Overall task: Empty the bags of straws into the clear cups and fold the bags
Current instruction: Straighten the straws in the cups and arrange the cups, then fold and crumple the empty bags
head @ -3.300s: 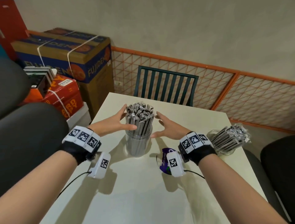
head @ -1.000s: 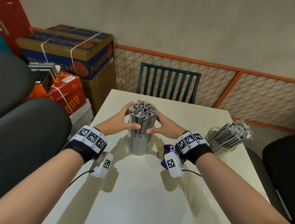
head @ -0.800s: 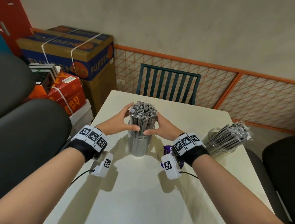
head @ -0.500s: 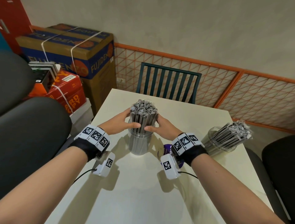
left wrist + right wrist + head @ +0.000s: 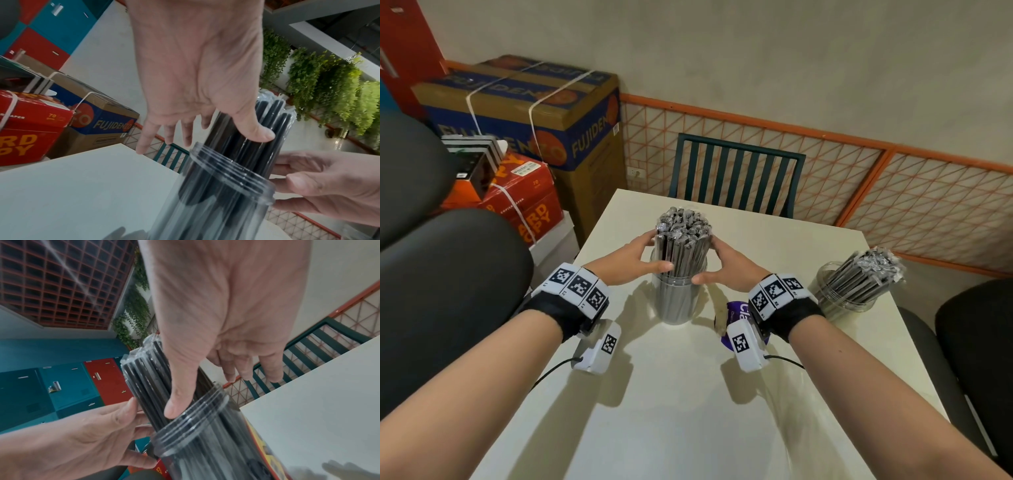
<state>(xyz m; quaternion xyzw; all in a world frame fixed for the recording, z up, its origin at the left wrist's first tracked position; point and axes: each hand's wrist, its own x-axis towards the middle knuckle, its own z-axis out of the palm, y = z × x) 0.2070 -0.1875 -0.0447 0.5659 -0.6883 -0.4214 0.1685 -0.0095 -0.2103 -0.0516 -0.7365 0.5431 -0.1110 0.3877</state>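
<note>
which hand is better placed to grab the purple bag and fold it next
Right, probably. The purple bag lies on the table directly under the right wrist, while the left hand is across the centre cup. Both hands now cup the straws; the right hand only needs to draw back.

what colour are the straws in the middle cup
Black, in clear wrappers; the straws show best in the right wrist view.

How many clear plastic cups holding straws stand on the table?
2: one clear plastic cup at the table's centre between both hands, another clear plastic cup near the right edge. None seems hidden.
</note>
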